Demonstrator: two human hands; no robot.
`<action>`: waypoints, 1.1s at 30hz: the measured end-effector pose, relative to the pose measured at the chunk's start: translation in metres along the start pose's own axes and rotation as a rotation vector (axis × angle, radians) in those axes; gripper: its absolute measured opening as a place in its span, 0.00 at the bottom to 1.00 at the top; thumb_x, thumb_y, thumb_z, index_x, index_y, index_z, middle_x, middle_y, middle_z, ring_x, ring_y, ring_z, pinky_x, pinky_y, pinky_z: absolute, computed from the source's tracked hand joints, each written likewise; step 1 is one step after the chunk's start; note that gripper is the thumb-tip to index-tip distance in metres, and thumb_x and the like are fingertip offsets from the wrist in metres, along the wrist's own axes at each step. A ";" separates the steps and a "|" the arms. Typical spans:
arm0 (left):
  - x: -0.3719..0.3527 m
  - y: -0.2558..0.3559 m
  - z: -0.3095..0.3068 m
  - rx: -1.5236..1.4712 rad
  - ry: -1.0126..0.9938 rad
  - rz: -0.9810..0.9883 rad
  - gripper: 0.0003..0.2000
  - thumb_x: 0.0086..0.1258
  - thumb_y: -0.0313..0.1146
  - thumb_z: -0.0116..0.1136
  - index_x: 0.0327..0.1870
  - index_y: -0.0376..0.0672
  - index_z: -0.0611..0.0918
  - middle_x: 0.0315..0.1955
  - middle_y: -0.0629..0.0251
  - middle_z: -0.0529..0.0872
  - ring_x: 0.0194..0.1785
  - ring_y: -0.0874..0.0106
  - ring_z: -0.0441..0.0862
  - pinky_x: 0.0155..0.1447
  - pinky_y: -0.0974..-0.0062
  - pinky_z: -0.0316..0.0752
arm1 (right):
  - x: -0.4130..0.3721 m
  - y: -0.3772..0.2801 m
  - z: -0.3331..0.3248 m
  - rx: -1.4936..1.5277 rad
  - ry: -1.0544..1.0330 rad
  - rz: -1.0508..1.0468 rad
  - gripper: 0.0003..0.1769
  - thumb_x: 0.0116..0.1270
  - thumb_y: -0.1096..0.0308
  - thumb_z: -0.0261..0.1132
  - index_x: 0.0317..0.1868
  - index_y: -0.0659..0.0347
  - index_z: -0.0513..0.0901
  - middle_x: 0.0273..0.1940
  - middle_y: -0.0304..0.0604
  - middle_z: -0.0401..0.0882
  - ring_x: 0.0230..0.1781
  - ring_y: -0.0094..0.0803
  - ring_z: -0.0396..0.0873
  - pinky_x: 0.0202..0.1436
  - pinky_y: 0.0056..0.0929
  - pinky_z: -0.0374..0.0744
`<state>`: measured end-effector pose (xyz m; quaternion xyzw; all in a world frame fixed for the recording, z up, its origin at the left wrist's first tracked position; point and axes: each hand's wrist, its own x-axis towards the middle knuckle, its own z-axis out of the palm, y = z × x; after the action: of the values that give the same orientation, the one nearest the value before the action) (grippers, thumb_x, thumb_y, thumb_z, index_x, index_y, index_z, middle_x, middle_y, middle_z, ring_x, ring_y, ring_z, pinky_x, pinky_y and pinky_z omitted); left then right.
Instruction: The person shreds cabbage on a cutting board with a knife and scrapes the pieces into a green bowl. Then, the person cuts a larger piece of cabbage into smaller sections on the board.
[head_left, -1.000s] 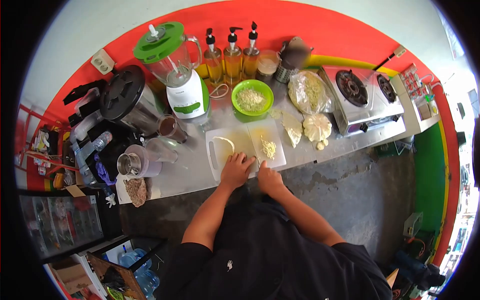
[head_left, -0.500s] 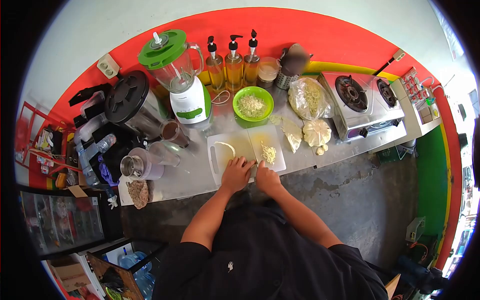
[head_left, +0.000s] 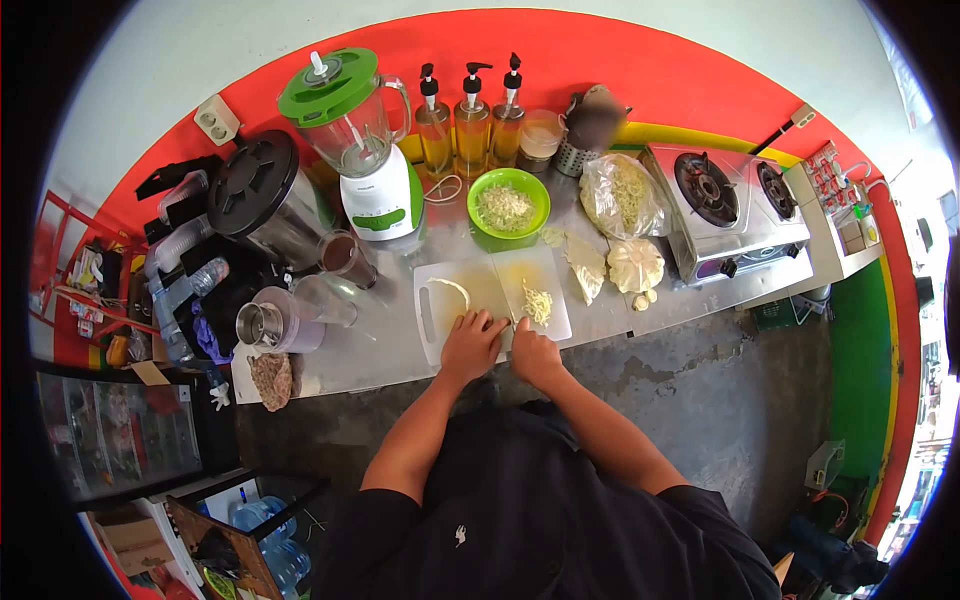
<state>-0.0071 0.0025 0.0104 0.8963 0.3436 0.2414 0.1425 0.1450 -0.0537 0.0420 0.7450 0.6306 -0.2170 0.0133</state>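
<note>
A white cutting board (head_left: pixel 455 282) lies at the front edge of the steel counter. My left hand (head_left: pixel 473 345) is on its lower part, fingers closed and pressed down; what lies beneath them is hidden. Beside it on the right, my right hand (head_left: pixel 535 354) is wrapped round a knife, of which only a little of the thin blade (head_left: pixel 513 322) shows. Chopped pale shreds (head_left: pixel 537 305) are heaped above my right hand. A curved pale strip (head_left: pixel 452 288) rests on the board's left half. Behind the board, a green bowl (head_left: pixel 508 237) holds more shreds.
Cabbage pieces (head_left: pixel 585 268), a cabbage (head_left: pixel 636 267) and a plastic bag of shreds (head_left: pixel 622 197) lie right of the board, before a two-burner stove (head_left: pixel 735 240). A blender (head_left: pixel 378 200), pump bottles (head_left: pixel 470 140) and a pitcher (head_left: pixel 348 258) stand behind and left.
The view has shifted slightly. Both hands keep nearly the same place and grip on the board.
</note>
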 end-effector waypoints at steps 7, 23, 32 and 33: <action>-0.001 -0.001 0.002 -0.017 -0.003 -0.007 0.13 0.66 0.31 0.59 0.51 0.50 0.84 0.38 0.65 0.78 0.47 0.63 0.76 0.50 0.62 0.71 | -0.017 -0.007 0.006 -0.007 -0.038 0.078 0.21 0.64 0.72 0.64 0.52 0.71 0.67 0.36 0.61 0.87 0.40 0.55 0.89 0.42 0.47 0.87; -0.005 0.000 0.005 -0.105 0.017 -0.074 0.13 0.66 0.30 0.59 0.51 0.50 0.85 0.39 0.65 0.79 0.49 0.60 0.76 0.53 0.60 0.70 | 0.002 0.003 0.004 0.124 -0.055 0.065 0.24 0.66 0.69 0.61 0.57 0.71 0.63 0.43 0.67 0.85 0.46 0.60 0.86 0.52 0.52 0.83; -0.008 0.021 0.016 -0.148 0.118 -0.255 0.11 0.68 0.29 0.59 0.49 0.52 0.87 0.39 0.66 0.79 0.49 0.60 0.75 0.54 0.59 0.69 | -0.021 0.031 0.003 0.127 0.011 0.107 0.30 0.68 0.70 0.57 0.66 0.77 0.59 0.41 0.68 0.85 0.44 0.61 0.86 0.48 0.53 0.84; -0.006 0.023 0.017 -0.152 0.118 -0.288 0.11 0.68 0.29 0.59 0.49 0.52 0.87 0.39 0.66 0.79 0.50 0.60 0.75 0.55 0.59 0.69 | -0.021 0.034 -0.004 0.130 0.014 0.086 0.29 0.69 0.70 0.56 0.65 0.77 0.60 0.41 0.69 0.85 0.43 0.61 0.86 0.47 0.53 0.85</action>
<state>0.0100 -0.0197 0.0036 0.8087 0.4569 0.2959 0.2228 0.1761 -0.0788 0.0437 0.7724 0.5826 -0.2512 -0.0302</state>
